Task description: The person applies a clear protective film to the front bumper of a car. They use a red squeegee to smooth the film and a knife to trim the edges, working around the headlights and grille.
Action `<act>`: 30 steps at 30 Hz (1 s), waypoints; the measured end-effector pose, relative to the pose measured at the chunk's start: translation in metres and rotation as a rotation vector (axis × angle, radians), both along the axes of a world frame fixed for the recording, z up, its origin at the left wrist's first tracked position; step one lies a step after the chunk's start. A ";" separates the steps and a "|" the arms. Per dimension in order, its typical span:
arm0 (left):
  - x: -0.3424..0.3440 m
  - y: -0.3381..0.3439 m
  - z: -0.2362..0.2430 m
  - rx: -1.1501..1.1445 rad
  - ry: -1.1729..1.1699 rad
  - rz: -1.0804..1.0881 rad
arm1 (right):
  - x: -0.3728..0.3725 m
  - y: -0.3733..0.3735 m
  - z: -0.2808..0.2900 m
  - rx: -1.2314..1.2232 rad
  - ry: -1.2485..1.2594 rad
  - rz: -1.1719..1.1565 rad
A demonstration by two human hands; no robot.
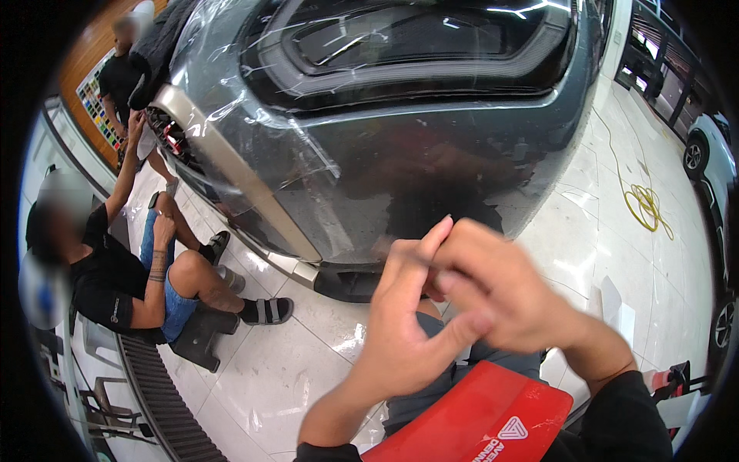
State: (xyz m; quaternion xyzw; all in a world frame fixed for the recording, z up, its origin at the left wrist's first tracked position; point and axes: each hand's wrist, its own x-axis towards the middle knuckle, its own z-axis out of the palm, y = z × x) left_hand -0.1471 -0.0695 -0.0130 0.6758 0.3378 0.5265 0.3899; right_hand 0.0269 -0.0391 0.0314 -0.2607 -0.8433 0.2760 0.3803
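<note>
Left hand (412,308), right hand (504,285) together before grey car panel (431,154).
Left thumb wide, right fingers (473,250) curled; can't tell if gripping. Panel ahead; beige trim strip (235,169) slants down rightward, left hand nearer.

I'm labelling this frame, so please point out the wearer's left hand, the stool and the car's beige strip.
Left hand (408,326), head view: its middle.
Stool (203,333), head view: its side.
Beige strip (233,173), head view: its middle stretch.

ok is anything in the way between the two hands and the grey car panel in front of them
Nothing visible stands between the left hand or right hand and the grey car panel; the red item lies on the near side.
</note>
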 end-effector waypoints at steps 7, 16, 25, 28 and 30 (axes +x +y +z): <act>0.019 0.001 -0.038 0.061 -0.294 0.109 | 0.021 -0.035 -0.004 -0.153 -0.097 -0.016; 0.022 0.014 -0.063 -0.018 -0.394 -0.023 | 0.040 -0.069 0.031 0.558 0.168 0.085; 0.031 0.001 -0.086 -0.033 -0.298 -0.053 | 0.099 0.092 0.094 0.552 0.435 -0.523; 0.024 -0.006 -0.095 -0.056 -0.305 -0.033 | 0.076 0.112 0.081 0.760 0.285 -0.530; 0.022 -0.009 -0.097 -0.077 -0.294 -0.038 | 0.066 0.109 0.076 0.908 0.116 -0.462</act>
